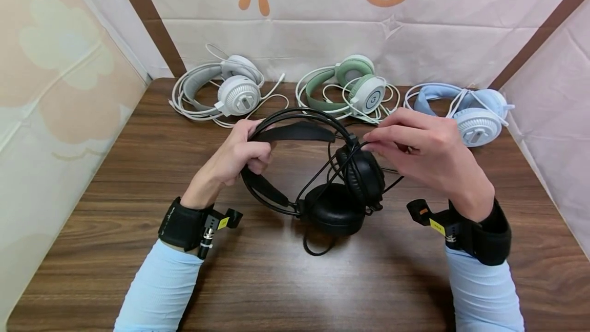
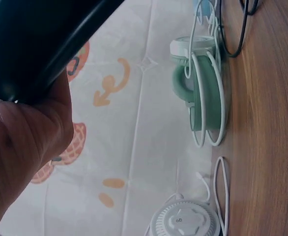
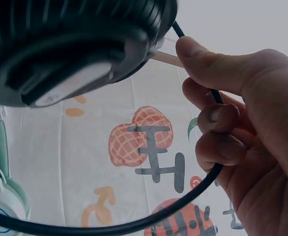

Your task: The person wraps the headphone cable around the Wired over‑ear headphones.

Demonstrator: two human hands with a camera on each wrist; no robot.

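Note:
Black over-ear headphones [image 1: 338, 211] are in the middle of the head view, the band toward the left and the ear cups toward the right. My left hand [image 1: 239, 153] grips the padded headband, fingers curled round it. Beside the upper ear cup, my right hand [image 1: 426, 155] pinches the thin black cable [image 3: 183, 201] between thumb and fingers. In the right wrist view that cable runs through the right hand and curves below the ear cup [image 3: 75, 49]. More of it crosses in front of the ear cups, and a small loop hangs below them.
Along the back of the wooden table [image 1: 138, 270] lie white headphones [image 1: 239, 95], green-and-white headphones [image 1: 369, 94] and light blue headphones [image 1: 479, 122], each with a white cable wound about it. A printed fabric wall [image 1: 299, 40] stands behind, with more fabric at both sides.

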